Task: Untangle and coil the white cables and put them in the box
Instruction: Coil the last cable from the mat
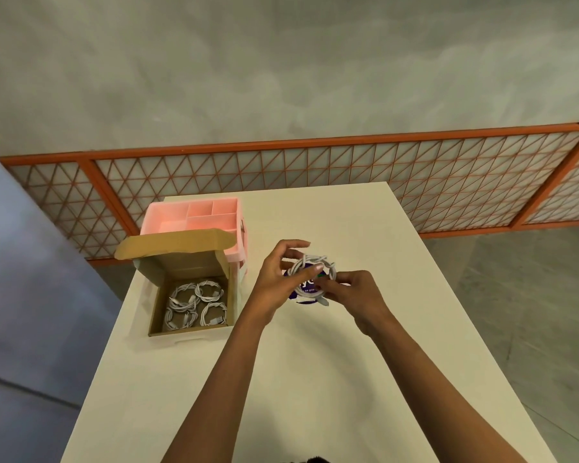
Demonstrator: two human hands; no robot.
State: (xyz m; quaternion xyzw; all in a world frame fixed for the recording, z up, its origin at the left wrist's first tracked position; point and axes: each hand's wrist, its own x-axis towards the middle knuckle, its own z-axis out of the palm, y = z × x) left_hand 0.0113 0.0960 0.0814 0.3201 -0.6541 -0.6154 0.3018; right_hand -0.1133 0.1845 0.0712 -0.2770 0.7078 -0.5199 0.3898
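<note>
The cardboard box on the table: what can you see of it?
The cardboard box is plain brown, square and shallow, standing flat near the left edge of the white table. Its hinged lid is open, tilted back toward a pink organizer right behind it. About four coiled white cables lie inside. Nothing grips the box: the left hand and right hand hold another coil off to its right.

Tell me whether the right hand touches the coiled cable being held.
Touching. The head view shows the right hand pinching the coiled cable at its lower edge, fingers curled round it.
</note>
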